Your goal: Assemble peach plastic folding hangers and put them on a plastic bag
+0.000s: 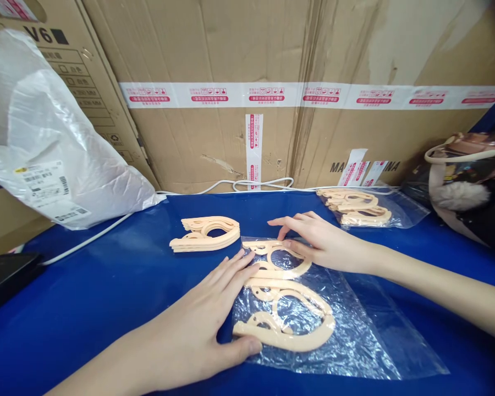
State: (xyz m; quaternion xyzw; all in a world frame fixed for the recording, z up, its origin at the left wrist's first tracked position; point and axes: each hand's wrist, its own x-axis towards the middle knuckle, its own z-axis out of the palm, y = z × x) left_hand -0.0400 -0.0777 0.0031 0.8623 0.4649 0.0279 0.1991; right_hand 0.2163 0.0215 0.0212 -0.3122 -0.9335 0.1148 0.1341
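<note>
A clear plastic bag (355,330) lies on the blue table with beige folded hangers inside. The upper hanger (299,270) and the lower hanger (309,342) rest one in front of the other. My left hand (202,319) is spread at the bag's left side, its fingertips on the upper hanger and its thumb on the end of the lower one. At the bag's far edge, my right hand (313,242) pinches the upper hanger through the film with thumb and middle finger, index finger stretched left. A small stack of folded hangers (226,237) sits unbagged just beyond my left hand.
Another bag of beige hangers (367,206) lies at the back right, near a dark bag with a pompom (457,198). A white parcel (66,148) stands at left, above a black device (8,278). A white cable (264,186) runs along the cardboard boxes (206,55) behind.
</note>
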